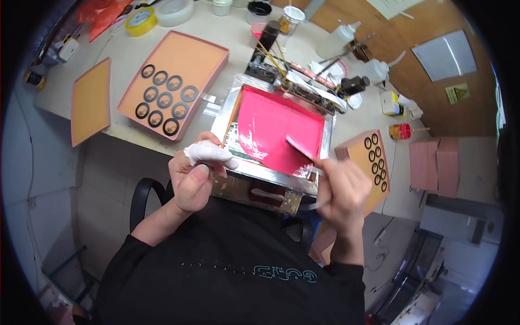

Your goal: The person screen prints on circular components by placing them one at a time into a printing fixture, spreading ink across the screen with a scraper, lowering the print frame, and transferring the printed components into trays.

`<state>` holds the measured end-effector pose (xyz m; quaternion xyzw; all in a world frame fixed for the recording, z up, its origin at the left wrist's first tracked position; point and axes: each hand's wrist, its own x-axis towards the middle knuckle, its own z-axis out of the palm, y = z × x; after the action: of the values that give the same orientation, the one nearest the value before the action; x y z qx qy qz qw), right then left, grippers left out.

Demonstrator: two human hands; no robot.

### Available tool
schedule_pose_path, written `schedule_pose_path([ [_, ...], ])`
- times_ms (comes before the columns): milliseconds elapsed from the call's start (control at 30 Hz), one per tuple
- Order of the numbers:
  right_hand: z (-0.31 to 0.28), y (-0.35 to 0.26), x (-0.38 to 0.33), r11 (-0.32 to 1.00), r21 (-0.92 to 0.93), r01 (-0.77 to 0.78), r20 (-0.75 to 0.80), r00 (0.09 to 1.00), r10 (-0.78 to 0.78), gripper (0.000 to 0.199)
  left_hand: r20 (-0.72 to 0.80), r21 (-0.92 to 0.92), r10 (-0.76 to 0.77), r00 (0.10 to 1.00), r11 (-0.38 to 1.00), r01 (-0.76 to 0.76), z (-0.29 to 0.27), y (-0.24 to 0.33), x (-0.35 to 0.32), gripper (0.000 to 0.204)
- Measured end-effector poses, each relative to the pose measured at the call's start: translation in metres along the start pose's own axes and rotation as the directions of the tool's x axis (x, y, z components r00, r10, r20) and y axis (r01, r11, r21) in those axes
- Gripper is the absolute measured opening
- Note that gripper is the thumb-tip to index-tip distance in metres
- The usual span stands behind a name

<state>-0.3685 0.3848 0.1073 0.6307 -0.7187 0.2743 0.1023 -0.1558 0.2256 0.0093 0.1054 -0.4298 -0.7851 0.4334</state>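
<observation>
At the far left of the frame I see a flat pink lid [90, 101] lying on the pale table [130, 54], and just right of it an open pink tray [174, 82] with eight dark rings [163, 99] set out in rows on its orange floor. Above these, in the upper left, sits a yellow roll of tape [141, 21]. Moving toward the centre, my left hand [194, 176] is curled loosely at the near-left corner of the foil-edged screen frame [274, 135], one finger wrapped in a white covering [208, 153] that touches the frame's rim; I cannot tell whether it grips anything. The frame fills the middle of the picture, its mesh spread with bright pink ink [276, 127]. My right hand [342, 189] is closed around a small pink scraper [299, 147], whose blade rests on the ink at the lower right of the mesh. Right of that hand stands a second pink tray [367, 165] holding more dark rings. Bottles and brushes crowd the upper centre.
</observation>
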Motion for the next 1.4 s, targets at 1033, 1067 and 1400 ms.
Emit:
schedule_pose_path([
  [1033,0.057,0.049,-0.009,0.886,0.276,-0.374,0.221,0.921,0.320,0.046,0.265,0.936,-0.045,0.963,-0.228,-0.268,-0.187,0.088,0.157,0.028],
  [1067,0.058,0.050,-0.006,0.900,0.266,-0.346,0.248,0.926,0.283,0.045,0.338,0.911,-0.037,0.940,-0.239,-0.337,-0.189,0.089,0.157,0.027],
  [1400,0.041,0.052,0.001,0.939,0.243,-0.245,0.130,0.967,0.219,0.038,0.208,0.978,0.303,0.930,-0.046,-0.204,-0.239,0.099,0.168,0.026],
])
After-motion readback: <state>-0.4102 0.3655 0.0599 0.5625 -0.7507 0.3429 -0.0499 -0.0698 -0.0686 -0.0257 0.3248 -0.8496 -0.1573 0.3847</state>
